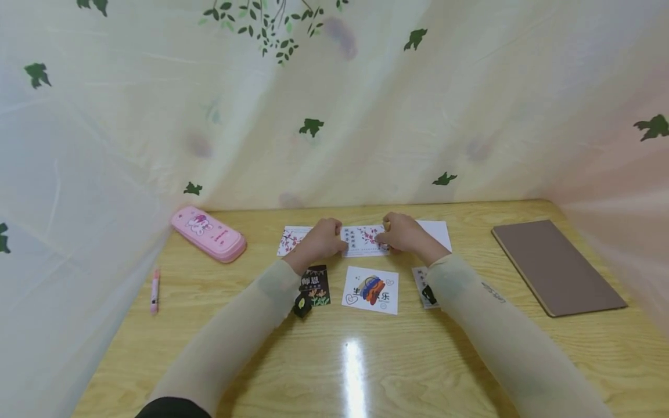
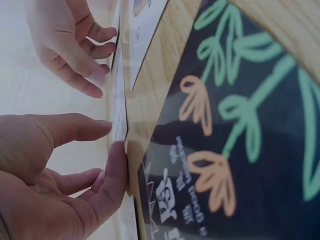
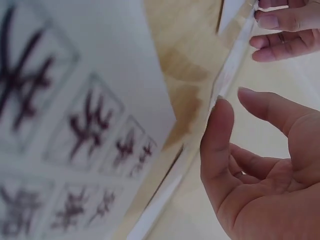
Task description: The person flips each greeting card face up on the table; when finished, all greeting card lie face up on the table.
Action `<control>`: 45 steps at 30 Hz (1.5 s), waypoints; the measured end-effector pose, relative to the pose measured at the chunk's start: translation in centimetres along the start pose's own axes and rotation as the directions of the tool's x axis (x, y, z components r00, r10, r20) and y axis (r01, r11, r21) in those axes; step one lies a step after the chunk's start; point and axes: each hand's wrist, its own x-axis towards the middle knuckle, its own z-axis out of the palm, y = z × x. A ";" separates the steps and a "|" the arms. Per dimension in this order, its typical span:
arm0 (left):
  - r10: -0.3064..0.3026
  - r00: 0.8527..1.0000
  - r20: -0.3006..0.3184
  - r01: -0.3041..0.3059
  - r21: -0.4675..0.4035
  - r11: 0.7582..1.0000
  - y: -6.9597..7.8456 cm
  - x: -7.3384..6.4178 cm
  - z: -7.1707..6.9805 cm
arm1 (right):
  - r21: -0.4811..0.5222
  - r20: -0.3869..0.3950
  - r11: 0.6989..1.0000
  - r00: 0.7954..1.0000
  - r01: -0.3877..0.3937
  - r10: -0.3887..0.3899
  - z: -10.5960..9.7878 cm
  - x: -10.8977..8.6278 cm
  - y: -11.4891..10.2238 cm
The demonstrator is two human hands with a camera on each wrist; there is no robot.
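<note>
In the head view my left hand pinches the left edge of a white card with red blossoms and written characters. The left wrist view shows that card between thumb and index finger. My right hand is at the card's right end; its index fingertip touches the card edge while the thumb stands apart, as the right wrist view shows. A second blossom card lies to the left, partly covered by the left hand. To the right, a plain white card shows behind the right hand.
Nearer lie a black flower card, a white card with a colourful drawing and a character card partly under the right sleeve. A pink case and pink pen are left, a brown notebook right. A curtain hangs behind.
</note>
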 end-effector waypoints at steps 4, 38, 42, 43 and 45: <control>0.013 1.000 -0.008 -0.013 0.006 1.000 0.2 -0.4 0.0 | 0.025 -0.027 0.999 0.999 0.031 -0.030 -0.7 -0.5 0.4; 0.223 0.964 0.148 -0.230 0.032 0.973 8.1 5.9 4.9 | 0.039 -0.058 0.997 0.995 -0.073 0.075 -6.3 -2.3 9.5; 0.243 0.959 0.147 -0.257 0.086 0.962 8.5 6.4 4.7 | 0.040 -0.038 0.995 0.995 -0.096 0.097 -6.9 -2.3 10.8; 0.248 0.958 0.142 -0.264 0.108 0.958 8.6 6.5 4.7 | 0.048 -0.030 0.993 0.994 -0.106 0.107 -7.0 -2.3 11.0; 0.249 0.959 0.134 -0.268 0.151 0.952 8.7 6.6 4.6 | 0.056 -0.021 0.990 0.991 -0.129 0.130 -7.1 -2.2 11.5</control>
